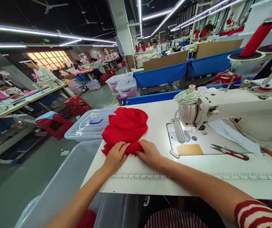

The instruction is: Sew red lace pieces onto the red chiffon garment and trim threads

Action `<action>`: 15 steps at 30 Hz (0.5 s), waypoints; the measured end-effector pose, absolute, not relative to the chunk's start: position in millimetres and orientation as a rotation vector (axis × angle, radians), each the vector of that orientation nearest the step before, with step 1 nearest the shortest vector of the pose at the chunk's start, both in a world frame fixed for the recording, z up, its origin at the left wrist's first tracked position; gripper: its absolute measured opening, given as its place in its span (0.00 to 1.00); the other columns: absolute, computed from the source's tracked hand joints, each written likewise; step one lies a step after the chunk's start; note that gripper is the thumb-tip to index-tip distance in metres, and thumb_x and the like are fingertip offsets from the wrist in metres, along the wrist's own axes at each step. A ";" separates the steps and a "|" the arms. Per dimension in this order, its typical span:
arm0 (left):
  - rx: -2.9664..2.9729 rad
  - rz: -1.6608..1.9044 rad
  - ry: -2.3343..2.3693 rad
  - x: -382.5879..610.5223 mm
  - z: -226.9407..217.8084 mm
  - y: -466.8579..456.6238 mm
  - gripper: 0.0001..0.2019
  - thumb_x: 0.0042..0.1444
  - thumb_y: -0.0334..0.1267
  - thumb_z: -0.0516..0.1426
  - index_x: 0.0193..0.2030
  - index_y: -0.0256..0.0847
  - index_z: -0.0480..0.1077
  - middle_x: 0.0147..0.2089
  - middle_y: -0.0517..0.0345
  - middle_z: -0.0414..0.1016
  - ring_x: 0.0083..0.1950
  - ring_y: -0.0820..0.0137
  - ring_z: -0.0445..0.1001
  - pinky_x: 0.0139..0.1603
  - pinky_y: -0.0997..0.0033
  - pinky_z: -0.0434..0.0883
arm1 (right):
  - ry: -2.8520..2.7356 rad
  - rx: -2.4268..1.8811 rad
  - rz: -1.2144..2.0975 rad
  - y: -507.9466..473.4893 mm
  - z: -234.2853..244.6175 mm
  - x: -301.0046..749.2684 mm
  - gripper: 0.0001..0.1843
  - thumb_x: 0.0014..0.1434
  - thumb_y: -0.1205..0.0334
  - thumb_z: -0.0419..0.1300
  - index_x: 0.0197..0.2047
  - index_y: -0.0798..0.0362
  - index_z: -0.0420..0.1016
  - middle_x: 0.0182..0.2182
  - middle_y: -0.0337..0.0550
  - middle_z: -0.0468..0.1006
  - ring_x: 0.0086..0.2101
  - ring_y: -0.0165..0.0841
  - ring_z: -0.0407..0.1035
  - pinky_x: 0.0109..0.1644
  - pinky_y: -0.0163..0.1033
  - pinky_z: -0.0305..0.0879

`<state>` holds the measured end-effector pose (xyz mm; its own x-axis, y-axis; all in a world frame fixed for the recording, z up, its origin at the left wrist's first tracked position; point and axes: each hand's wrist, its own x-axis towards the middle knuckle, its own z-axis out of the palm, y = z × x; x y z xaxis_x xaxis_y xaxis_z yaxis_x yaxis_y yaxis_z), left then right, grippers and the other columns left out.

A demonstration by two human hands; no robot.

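A bundle of red fabric [125, 126] lies bunched at the left end of the white sewing table [155, 164]. My left hand [115, 155] grips its near edge with curled fingers. My right hand [149, 153] pinches the same edge just to the right, so the two hands almost touch. A white sewing machine [221, 110] stands to the right of the cloth, with its needle plate [188, 139] well clear of both hands.
Red-handled thread snips [229, 152] lie right of the needle plate. A printed ruler [140, 176] runs along the table's near edge. Clear plastic bins [88, 125] sit left of the table, one below my left arm. Red thread cones [256, 39] stand at the far right. Other people work at distant tables.
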<state>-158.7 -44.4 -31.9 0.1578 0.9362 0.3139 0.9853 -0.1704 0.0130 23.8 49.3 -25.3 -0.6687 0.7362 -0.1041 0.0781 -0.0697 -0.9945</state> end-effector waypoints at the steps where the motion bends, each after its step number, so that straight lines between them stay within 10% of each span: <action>1: -2.257 -0.388 -1.878 -163.8 -25.3 -43.2 0.22 0.56 0.27 0.47 0.57 0.42 0.63 0.46 0.49 0.73 0.47 0.60 0.74 0.49 0.58 0.73 | -1.661 -0.886 1.860 46.9 -24.1 17.3 0.08 0.48 0.71 0.64 0.28 0.52 0.67 0.37 0.44 0.75 0.48 0.42 0.68 0.58 0.53 0.58; 5: -2.217 -0.620 -1.918 -180.6 8.4 -35.3 0.24 0.60 0.30 0.45 0.64 0.43 0.53 0.54 0.51 0.70 0.53 0.65 0.70 0.56 0.61 0.69 | -1.296 -0.952 2.192 41.5 -16.4 3.8 0.10 0.64 0.65 0.49 0.31 0.52 0.65 0.25 0.40 0.72 0.33 0.32 0.73 0.40 0.40 0.71; 9: -2.279 -0.501 -1.914 -179.9 8.8 -33.4 0.15 0.64 0.36 0.45 0.53 0.42 0.66 0.50 0.50 0.71 0.50 0.64 0.71 0.53 0.60 0.70 | -0.928 -1.003 2.343 37.6 -8.3 15.7 0.21 0.70 0.63 0.34 0.32 0.53 0.63 0.26 0.41 0.74 0.31 0.25 0.74 0.40 0.31 0.71; 15: -2.296 -0.347 -1.782 -169.2 -22.1 -58.5 0.15 0.62 0.36 0.48 0.53 0.38 0.67 0.52 0.43 0.71 0.52 0.56 0.70 0.53 0.51 0.68 | -0.627 -1.005 2.531 22.5 -10.2 59.0 0.09 0.62 0.60 0.57 0.42 0.57 0.69 0.35 0.47 0.78 0.33 0.29 0.75 0.38 0.31 0.70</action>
<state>-169.2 -58.5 -22.1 0.2392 0.9190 0.3135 0.9694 -0.2442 -0.0239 59.0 22.5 -10.2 -0.6894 0.4648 -0.5556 -0.1518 -0.8427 -0.5166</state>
